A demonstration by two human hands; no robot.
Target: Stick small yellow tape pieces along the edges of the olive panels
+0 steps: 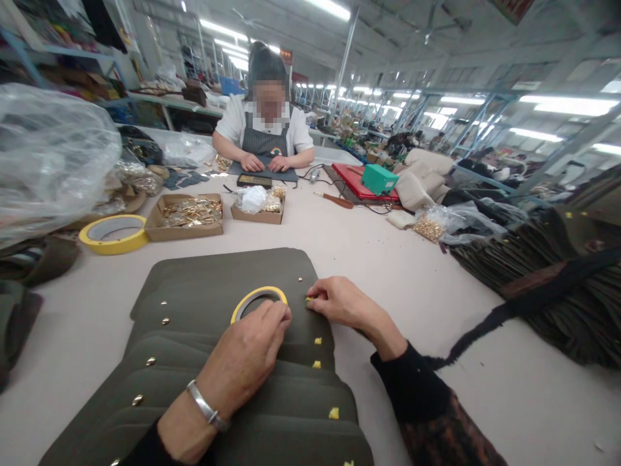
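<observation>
Overlapping dark olive panels (218,268) lie fanned out before me, with metal studs (151,362) along their left side. Small yellow tape pieces (334,413) sit along the right side. My left hand (247,353), with a silver bracelet at the wrist, is closed on a roll of yellow tape (237,308) above the panels. My right hand (339,301) pinches a small bit of yellow tape (309,299) at the right edge of a far panel, just below a single stud (300,279).
Across the table a person (264,129) works with both hands on a dark piece. Between us stand a box of metal parts (184,233), a smaller box (259,217) and a larger tape roll (114,243). A green box (379,179) and stacked dark panels (543,278) are at right.
</observation>
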